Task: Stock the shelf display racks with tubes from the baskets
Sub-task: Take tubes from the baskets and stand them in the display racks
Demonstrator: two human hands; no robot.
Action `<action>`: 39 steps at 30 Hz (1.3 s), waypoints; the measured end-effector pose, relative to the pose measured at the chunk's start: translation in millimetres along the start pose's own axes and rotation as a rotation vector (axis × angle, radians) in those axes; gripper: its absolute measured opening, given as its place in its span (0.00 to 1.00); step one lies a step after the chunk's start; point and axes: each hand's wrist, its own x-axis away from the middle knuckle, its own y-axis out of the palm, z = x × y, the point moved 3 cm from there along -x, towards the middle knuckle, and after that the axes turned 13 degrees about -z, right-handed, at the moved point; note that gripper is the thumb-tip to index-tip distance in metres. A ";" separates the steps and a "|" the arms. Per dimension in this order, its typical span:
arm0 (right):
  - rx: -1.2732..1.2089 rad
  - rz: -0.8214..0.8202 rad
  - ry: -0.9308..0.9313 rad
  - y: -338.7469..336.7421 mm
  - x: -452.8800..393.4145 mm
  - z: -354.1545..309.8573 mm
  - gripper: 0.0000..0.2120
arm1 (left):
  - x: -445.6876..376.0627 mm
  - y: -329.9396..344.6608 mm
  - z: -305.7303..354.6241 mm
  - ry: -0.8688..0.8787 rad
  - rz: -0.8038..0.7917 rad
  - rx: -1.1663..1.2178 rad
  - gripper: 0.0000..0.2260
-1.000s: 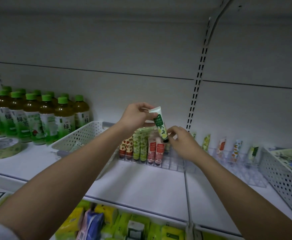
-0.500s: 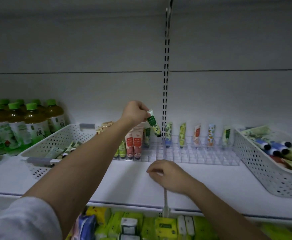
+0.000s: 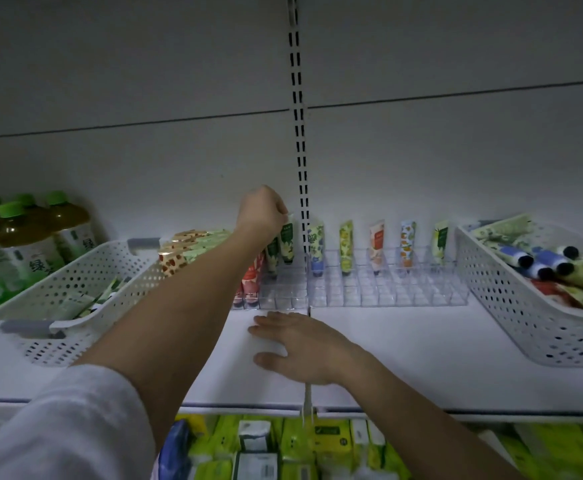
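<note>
The left hand (image 3: 262,211) pinches the top of a green tube (image 3: 287,242) standing upright in the clear display rack (image 3: 352,292), while the right hand (image 3: 300,344) rests flat on the white shelf (image 3: 421,358) between two white baskets (image 3: 85,282).

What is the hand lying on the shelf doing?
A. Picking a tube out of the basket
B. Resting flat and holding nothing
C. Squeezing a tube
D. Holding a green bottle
B: the right hand lies palm down with fingers spread on the white shelf, with nothing in it, while the left hand holds the green tube at the clear rack.
</note>
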 end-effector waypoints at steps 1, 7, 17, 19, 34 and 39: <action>0.000 0.001 -0.001 0.5 -0.6 0.4 0.30 | -1.4 0.7 -0.2 0.000 0.005 -0.015 0.05; 0.009 0.008 -0.006 2.7 -5.6 4.9 0.30 | -8.2 4.1 -4.7 -0.008 -0.037 -0.088 0.07; -0.027 0.055 0.009 3.4 -4.6 4.6 0.29 | 2.0 6.1 -1.7 0.087 -0.044 -0.327 0.10; -0.064 0.079 0.002 2.3 -1.3 2.2 0.28 | 13.1 -9.4 -2.9 0.131 -0.007 -0.309 0.12; -0.466 0.487 -0.083 -105.8 -52.5 -81.4 0.12 | 111.1 -150.0 -159.6 -0.098 0.093 -0.036 0.09; -0.473 0.448 -0.089 -125.6 -91.9 -118.9 0.10 | 130.9 -175.1 -214.6 -0.198 0.044 -0.006 0.09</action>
